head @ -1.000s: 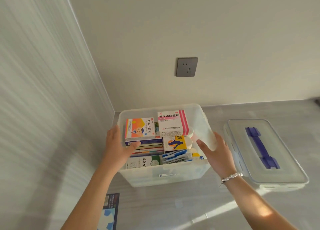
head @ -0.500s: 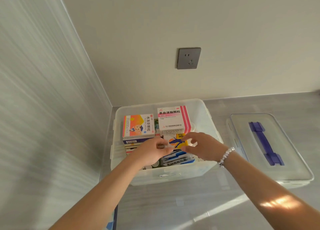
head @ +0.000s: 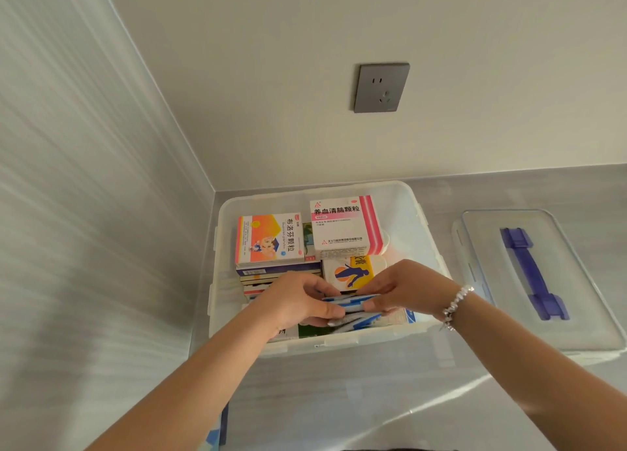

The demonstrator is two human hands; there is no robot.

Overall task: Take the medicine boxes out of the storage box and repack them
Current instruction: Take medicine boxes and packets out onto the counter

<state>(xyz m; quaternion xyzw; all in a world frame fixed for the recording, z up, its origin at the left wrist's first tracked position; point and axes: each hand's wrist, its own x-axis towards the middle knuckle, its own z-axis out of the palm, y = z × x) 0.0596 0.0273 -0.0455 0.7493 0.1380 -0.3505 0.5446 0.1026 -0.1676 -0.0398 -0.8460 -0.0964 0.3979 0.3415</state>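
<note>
Blue-white packets (head: 353, 302) — sachets, perhaps (in storage box (head: 420, 226)) — gripped by both hands.

orange box (head: 269, 239) "布洛芬颗粒", pink-striped box (head: 342, 226) "养血清脑颗粒"

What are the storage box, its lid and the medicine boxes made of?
Storage box: likely translucent plastic, contents show through its walls. Lid: clear plastic with glossy glare, purple handle. Medicine boxes: apparently printed cardboard, sharp folded edges.
</note>
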